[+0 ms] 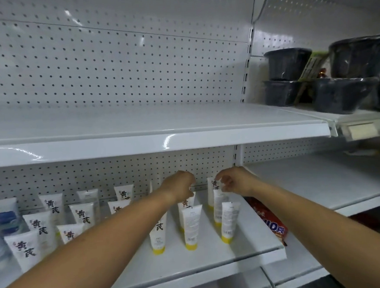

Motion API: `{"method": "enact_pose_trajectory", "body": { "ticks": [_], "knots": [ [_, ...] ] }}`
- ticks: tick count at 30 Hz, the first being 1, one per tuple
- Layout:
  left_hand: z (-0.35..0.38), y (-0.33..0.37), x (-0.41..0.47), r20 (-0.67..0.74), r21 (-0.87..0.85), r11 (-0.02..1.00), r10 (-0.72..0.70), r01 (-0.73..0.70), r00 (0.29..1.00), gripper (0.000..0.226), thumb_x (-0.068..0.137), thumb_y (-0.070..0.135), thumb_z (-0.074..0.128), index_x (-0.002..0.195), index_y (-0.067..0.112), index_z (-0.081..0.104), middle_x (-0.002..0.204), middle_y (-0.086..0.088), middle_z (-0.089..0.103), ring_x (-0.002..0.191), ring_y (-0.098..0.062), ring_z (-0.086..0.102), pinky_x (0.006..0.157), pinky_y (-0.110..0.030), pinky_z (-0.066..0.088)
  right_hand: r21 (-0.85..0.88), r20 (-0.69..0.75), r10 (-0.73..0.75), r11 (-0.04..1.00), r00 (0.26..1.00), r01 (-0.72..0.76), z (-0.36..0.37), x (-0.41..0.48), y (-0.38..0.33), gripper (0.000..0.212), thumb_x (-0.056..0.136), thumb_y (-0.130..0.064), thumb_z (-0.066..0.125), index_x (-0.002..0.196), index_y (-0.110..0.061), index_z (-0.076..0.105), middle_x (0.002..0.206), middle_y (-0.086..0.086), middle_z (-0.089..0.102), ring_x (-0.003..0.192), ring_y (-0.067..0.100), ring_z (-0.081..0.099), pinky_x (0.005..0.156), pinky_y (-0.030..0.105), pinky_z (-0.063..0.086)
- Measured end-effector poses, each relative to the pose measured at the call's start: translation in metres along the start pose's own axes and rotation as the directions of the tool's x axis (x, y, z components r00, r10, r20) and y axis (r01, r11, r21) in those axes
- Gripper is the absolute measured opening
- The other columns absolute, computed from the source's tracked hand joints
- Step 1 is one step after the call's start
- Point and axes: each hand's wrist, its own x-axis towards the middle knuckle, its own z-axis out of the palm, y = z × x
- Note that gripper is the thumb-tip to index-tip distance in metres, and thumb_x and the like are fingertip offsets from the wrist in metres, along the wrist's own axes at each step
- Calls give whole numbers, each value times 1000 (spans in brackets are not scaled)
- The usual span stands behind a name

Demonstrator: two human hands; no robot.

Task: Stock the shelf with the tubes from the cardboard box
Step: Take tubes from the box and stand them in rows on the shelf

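The tubes (191, 227) are white with yellow caps and dark lettering. The shelf (193, 262) and hole-dotted back panel (111, 66) are white; the tubs (287, 64) black, the packet (271, 223) red.

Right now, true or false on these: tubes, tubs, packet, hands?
1. The tubes stand cap down. True.
2. The black tubs share the tubes' shelf. False: they sit one level up, in the bay to the right.
3. A red packet lies right of the tubes. True.
4. Both hands are at the shelf's front edge. False: the left hand and right hand reach to the back rows, by the pegboard.
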Motion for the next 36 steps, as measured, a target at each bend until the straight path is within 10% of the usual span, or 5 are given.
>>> {"method": "enact_pose_trajectory", "body": {
  "ticks": [24,30,36],
  "knots": [
    [24,-4,3,75,99,991,-96,89,992,27,88,9,67,113,20,70,119,1,66,106,-18,63,74,-23,44,-226,41,-77,970,996,85,0,26,14,28,89,-33,64,116,-30,68,121,-7,62,102,13,59,83,29,51],
    [24,-4,4,72,76,992,-108,103,992,27,87,12,70,112,22,70,120,1,65,105,-18,63,72,-22,42,-94,125,36,995,991,-24,13,30,19,28,91,-25,62,119,-23,67,112,2,69,60,18,71,59,34,61],
    [26,-7,5,61,51,993,-109,106,992,27,87,12,70,112,22,70,120,0,66,105,-19,64,74,-23,44,-43,101,79,996,992,-75,21,31,13,25,88,-36,61,77,-17,72,80,4,71,74,21,69,77,35,58]
  ]
}}
